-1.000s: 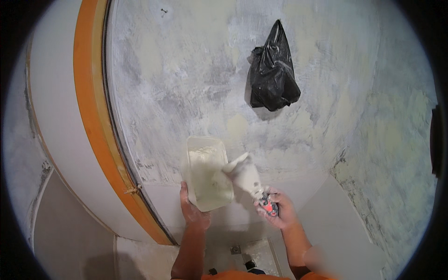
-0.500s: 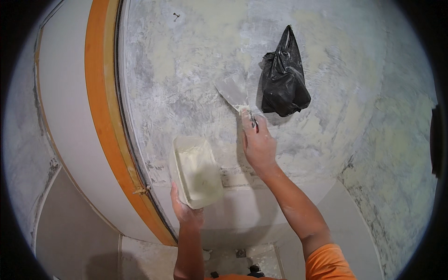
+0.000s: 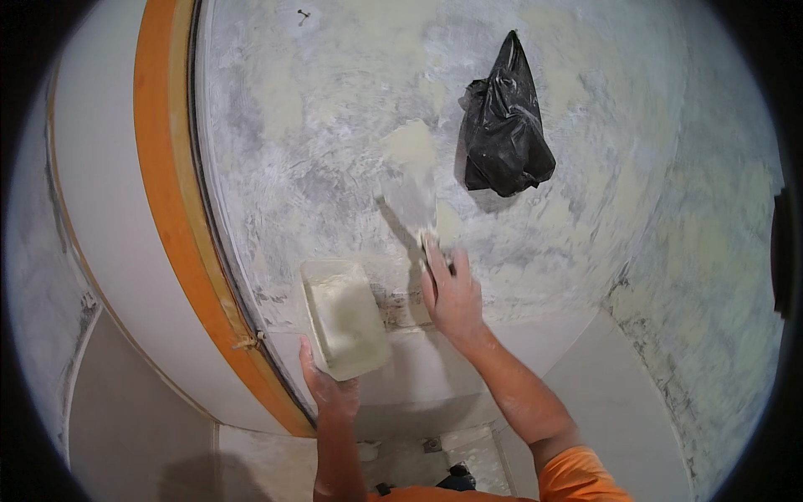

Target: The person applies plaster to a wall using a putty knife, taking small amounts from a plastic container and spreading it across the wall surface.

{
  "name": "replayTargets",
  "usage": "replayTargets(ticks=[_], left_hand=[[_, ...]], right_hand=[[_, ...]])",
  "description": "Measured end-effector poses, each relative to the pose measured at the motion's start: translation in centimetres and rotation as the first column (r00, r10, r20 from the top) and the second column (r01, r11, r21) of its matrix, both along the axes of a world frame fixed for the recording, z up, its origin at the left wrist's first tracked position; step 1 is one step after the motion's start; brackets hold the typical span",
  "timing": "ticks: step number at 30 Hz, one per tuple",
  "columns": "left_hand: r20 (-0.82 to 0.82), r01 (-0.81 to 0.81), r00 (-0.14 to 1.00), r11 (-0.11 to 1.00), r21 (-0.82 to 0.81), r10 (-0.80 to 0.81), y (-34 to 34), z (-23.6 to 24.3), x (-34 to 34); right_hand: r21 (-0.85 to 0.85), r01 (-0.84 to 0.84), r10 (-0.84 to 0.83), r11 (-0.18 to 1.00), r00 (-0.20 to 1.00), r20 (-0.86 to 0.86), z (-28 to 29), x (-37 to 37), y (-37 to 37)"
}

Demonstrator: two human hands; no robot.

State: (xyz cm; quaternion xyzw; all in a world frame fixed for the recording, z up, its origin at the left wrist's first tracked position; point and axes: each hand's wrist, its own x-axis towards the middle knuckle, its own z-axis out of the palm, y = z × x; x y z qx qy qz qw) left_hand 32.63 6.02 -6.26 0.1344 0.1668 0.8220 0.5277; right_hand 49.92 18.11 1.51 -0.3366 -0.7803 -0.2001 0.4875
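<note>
Before a wall point(image 3: 602, 217), two hands point(image 3: 332, 391) point(image 3: 456, 303) holding one scraper point(image 3: 411, 205), one tub point(image 3: 358, 366)

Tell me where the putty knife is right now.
In the head view, the putty knife is near the middle, in the right hand, below and left of the black plastic bag and above and right of the pale tray.
</note>
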Motion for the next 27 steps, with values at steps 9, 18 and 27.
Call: replayTargets(ticks=[9, 18, 27], left_hand=[[-0.054, -0.026, 0.998, 0.999, 0.034, 0.028, 0.2, -0.1, 0.0], [-0.116, -0.101, 0.988, 0.995, 0.014, 0.102, 1.0, -0.7, -0.1], [-0.097, -0.099, 0.990, 0.993, 0.059, 0.105, 0.3, -1.6, -2.2]], right_hand=[[0.095, 0.024, -0.019, 0.995, 0.998, -0.055, 9.8, -3.3, 1.7], [-0.149, 0.166, -0.161, 0.975, 0.986, 0.044, 1.5, -3.0, 3.5], [-0.313, -0.014, 0.016, 0.950, 1.000, 0.004, -5.4, -1.7, -1.4]])
